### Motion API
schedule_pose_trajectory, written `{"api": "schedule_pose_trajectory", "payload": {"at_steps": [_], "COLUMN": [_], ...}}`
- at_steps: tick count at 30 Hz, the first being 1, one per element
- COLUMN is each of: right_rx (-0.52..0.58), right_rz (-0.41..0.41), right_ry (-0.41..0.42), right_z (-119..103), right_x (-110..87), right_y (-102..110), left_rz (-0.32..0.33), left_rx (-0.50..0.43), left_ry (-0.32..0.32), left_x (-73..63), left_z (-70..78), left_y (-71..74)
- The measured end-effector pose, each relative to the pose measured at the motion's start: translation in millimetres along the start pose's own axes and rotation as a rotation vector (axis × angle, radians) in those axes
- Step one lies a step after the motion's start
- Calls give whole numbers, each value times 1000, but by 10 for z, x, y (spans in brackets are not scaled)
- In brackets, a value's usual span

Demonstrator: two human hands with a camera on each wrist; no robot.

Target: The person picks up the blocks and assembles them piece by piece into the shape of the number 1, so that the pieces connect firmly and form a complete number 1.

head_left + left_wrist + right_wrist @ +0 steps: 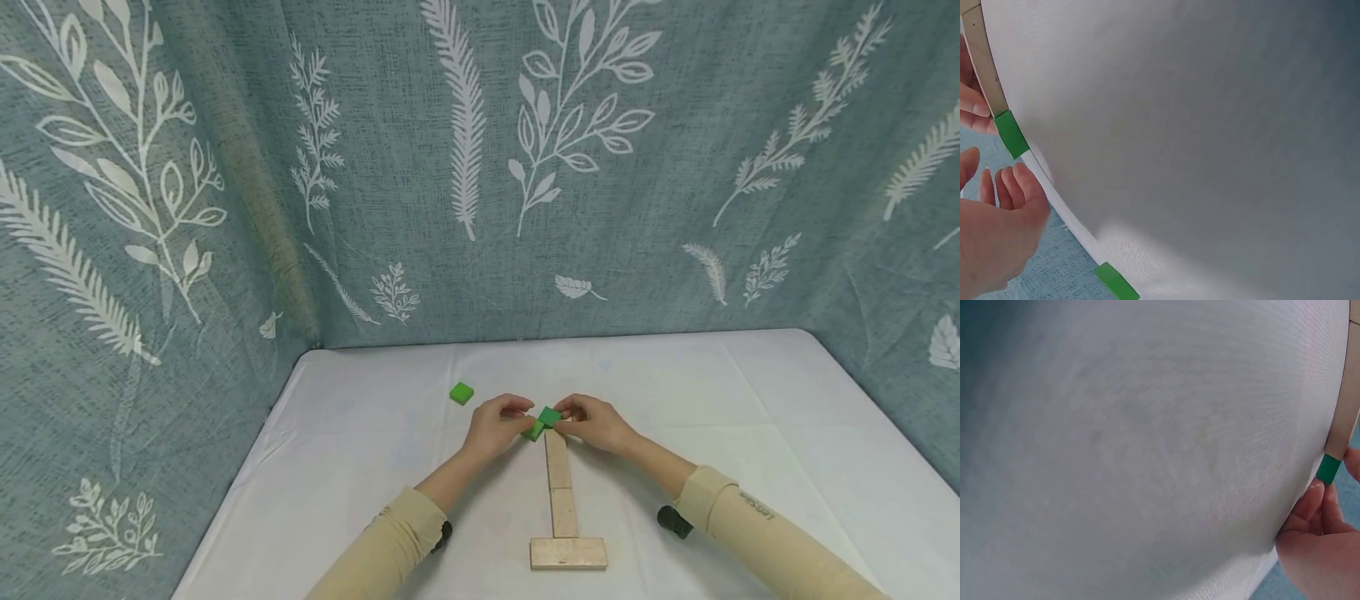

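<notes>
Both hands meet around two green blocks at the far end of a line of wooden planks. My right hand (596, 423) pinches the edge of the dark green block (550, 416), which sits at the top of the upper plank (558, 462); its fingertips are at the dark green block (1329, 469) in the right wrist view too. From the left, my left hand (495, 429) has its thumb tip right at the light green block (535, 430), its fingers loosely bent. In the left wrist view my left hand (1004, 231) shows a gap between thumb and fingers, just below a green block (1012, 134).
Another light green block (461, 392) lies apart, farther back on the left. A shorter plank (564, 512) continues the line toward a crosswise plank (567, 553) at the near end. White cloth (712, 400) covers the table, with a patterned curtain (495, 275) behind it.
</notes>
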State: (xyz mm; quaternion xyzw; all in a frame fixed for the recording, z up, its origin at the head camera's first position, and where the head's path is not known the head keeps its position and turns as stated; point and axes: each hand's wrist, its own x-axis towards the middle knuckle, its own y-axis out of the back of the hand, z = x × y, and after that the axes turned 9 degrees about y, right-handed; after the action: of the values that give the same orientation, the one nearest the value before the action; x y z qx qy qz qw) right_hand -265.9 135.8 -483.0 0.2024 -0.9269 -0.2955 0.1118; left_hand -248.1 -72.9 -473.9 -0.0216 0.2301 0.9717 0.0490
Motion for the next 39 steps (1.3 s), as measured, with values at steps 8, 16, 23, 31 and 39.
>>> {"api": "schedule_pose_trajectory", "payload": {"at_steps": [8, 16, 23, 31, 39], "right_rx": [8, 17, 2, 6, 5], "right_rz": [-4, 1, 0, -3, 2], "right_ry": [3, -4, 11, 17, 14], "right_z": [16, -1, 17, 40, 42], "right_x": [8, 19, 17, 5, 4], "right_y": [-1, 7, -2, -12, -14], "left_rz": [20, 28, 42, 84, 117], "left_rx": [-23, -49, -102, -123, -94], "left_ry": [49, 98, 148, 159, 149], "left_x": [9, 19, 20, 51, 105], "left_z": [-12, -23, -66, -128, -176], "left_y": [44, 122, 217, 336, 468]}}
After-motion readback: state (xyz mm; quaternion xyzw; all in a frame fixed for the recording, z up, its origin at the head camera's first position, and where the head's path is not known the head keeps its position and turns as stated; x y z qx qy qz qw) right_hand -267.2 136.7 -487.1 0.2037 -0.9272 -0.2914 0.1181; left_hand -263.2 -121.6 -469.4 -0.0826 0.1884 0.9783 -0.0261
